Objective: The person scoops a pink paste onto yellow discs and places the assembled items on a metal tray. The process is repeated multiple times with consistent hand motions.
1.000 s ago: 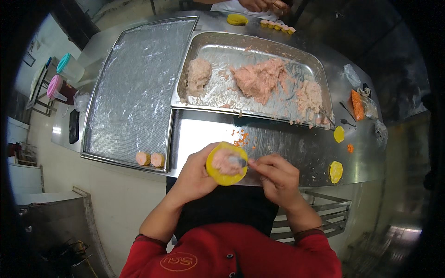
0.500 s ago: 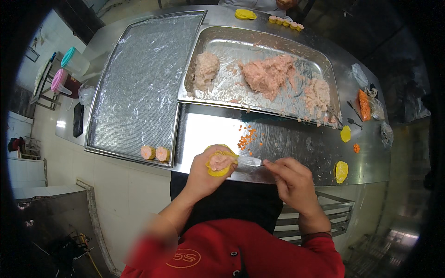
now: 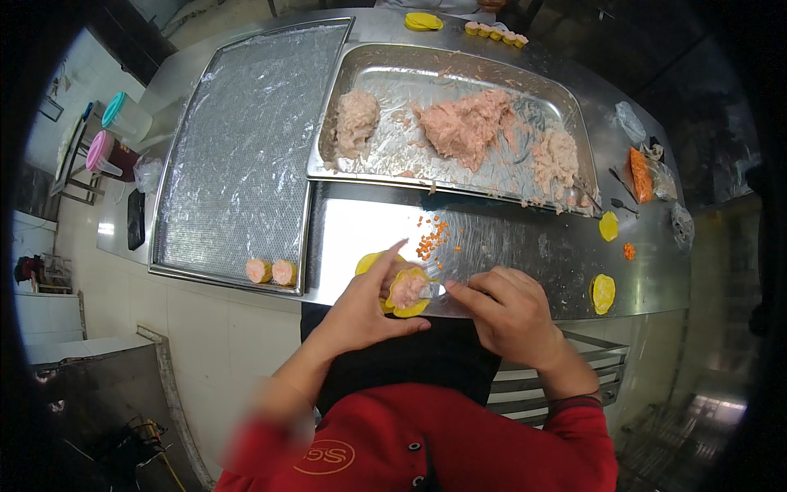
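On the fingers of my left hand (image 3: pixel 361 312) rests a round yellow dumpling wrapper (image 3: pixel 414 311), cupped around pink meat filling (image 3: pixel 407 289). The thumb and index finger of that hand are stretched away from it. My right hand (image 3: pixel 515 316) grips a small metal spatula (image 3: pixel 433 290), its blade against the filling; the handle is hidden in the fist. More yellow wrappers (image 3: pixel 370 263) show behind my left hand. Diced orange carrot (image 3: pixel 430 239) is scattered on the steel table just beyond my hands.
A film-covered tray (image 3: pixel 246 148) at left carries two filled dumplings (image 3: pixel 270 271). A steel pan (image 3: pixel 393 175) beyond my hands holds minced meat (image 3: pixel 467 127). Wrappers (image 3: pixel 602 293) lie at right, near a bag of orange bits (image 3: pixel 640 174). Another person (image 3: pixel 443 6) stands across the table.
My left thumb and index finger have spread away from the wrapper, which sits slightly further right. My right hand has moved left, bringing the spatula blade onto the filling.
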The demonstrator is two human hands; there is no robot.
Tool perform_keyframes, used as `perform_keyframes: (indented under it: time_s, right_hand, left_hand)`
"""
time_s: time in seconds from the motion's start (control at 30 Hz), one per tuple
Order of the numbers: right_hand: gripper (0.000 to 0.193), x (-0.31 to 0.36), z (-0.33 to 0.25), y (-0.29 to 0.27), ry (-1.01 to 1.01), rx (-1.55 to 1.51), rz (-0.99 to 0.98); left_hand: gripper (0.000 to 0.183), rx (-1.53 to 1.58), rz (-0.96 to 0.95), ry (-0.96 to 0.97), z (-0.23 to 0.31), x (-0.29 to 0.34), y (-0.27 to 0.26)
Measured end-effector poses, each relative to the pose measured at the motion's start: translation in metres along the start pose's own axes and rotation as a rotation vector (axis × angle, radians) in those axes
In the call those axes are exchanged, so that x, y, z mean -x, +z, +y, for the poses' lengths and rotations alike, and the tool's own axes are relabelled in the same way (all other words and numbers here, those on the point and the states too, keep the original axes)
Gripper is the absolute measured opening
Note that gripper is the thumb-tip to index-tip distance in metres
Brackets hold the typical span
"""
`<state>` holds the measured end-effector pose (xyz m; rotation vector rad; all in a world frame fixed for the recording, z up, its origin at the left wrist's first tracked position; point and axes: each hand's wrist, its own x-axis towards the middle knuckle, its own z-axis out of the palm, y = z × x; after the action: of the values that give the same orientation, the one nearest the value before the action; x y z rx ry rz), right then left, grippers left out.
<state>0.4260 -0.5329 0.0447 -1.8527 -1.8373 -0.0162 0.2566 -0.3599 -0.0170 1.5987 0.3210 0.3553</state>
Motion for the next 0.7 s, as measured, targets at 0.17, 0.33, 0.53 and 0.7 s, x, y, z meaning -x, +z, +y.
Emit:
perform_keyframes:
  time_s: [0.17,0.33,0.53,0.7]
  right_hand:
    - [0.030,-0.004,-0.002,0.003,-0.034,-0.020,-0.122]
    - [0.023,-0.005,-0.001,0.003,0.001,0.002,-0.170]
    - [0.014,-0.013,-0.002,-0.003,0.056,-0.027,-0.155]
    - [0.017,-0.007,0.013,-0.034,0.231,-0.074,-0.010]
  left_hand:
    - [0.048,-0.295,-0.260,0.030,-0.001,-0.002,-0.010]
    - [0.043,-0.390,-0.196,0.060,-0.002,-0.002,-0.004]
    - [0.038,-0.512,-0.149,0.287,-0.005,0.001,0.000]
    - [0.034,-0.470,0.002,0.228,-0.013,0.008,0.002]
